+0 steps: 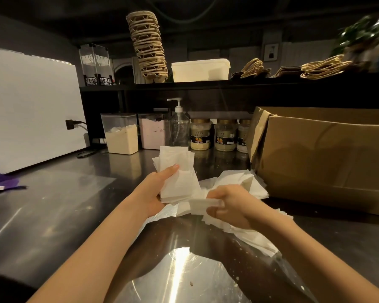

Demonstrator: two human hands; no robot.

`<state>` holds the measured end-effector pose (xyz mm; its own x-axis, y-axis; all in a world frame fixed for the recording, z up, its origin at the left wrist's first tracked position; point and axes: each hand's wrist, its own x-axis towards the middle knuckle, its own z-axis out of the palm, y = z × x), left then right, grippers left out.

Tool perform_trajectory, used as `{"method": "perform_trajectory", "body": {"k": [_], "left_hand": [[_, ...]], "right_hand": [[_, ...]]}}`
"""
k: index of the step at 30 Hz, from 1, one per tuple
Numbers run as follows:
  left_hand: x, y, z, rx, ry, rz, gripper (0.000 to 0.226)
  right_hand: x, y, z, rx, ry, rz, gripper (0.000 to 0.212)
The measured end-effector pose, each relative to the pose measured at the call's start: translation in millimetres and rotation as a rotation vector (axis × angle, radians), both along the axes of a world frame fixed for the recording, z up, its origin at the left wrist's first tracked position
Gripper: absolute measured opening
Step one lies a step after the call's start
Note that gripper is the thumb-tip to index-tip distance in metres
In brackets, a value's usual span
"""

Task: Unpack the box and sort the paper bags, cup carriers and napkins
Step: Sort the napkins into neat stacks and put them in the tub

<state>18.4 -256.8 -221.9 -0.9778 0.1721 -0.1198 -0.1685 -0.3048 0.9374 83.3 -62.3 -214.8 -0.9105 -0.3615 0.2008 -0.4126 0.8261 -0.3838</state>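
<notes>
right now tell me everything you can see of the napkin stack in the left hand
The napkin stack is a thick, slightly fanned sheaf of thin white square paper sheets, held upright above the steel counter. The left hand grips its lower left edge, thumb across the front. Loose napkins lie under and beside it.

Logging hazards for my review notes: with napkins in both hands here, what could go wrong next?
The napkin stack in the left hand is fanned and uneven; sheets could slip out onto the counter.
The right hand pinches a few napkins from the loose pile, which lies partly on clear wrap and might slide.
The cup carriers on the shelf lean; a bump may topple them.
</notes>
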Motion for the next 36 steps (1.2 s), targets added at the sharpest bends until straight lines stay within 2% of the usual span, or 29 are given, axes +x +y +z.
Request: {"method": "perform_trajectory", "body": {"k": [3, 8, 11, 15, 18, 24, 29, 32, 34, 36], "left_hand": [[1, 0, 0, 0.001, 0.005, 0.005, 0.039], [5, 2, 2, -0.005, 0.020, 0.006, 0.041], [7, 3, 2, -0.052, 0.027, -0.068, 0.046], [20, 8, 4, -0.136, 0.089, -0.330, 0.034], [25, 11, 3, -0.195, 0.104, -0.405, 0.040], [21, 11, 1, -0.186, 0.035, -0.408, 0.061], [19, 11, -4, -0.269, 0.136, -0.365, 0.067], [20, 11, -1, -0.211, 0.133, -0.297, 0.064], [19, 10, 0, -0.140, 0.138, -0.289, 0.057], [19, 11, 0, -0.077, 0.141, -0.283, 0.055]], "right_hand": [[2, 3, 13, -0.203, -0.024, -0.030, 0.009], [10, 7, 31, -0.803, -0.231, -0.054, 0.010], [13, 8, 35, -0.955, -0.378, -0.032, 0.010], [11, 8, 32, -0.949, -0.471, 0.017, 0.018], [7, 8, 27, -0.914, -0.430, -0.026, 0.024], [2, 4, 23, -0.966, -0.359, -0.138, 0.036], [0, -4, 24, -1.081, -0.279, -0.160, 0.055], [0, -4, 24, -0.961, -0.175, -0.209, 0.064], [1, -5, 21, -0.862, -0.243, -0.175, 0.072], [3, -11, 15, -0.855, -0.372, -0.099, 0.069]]}}
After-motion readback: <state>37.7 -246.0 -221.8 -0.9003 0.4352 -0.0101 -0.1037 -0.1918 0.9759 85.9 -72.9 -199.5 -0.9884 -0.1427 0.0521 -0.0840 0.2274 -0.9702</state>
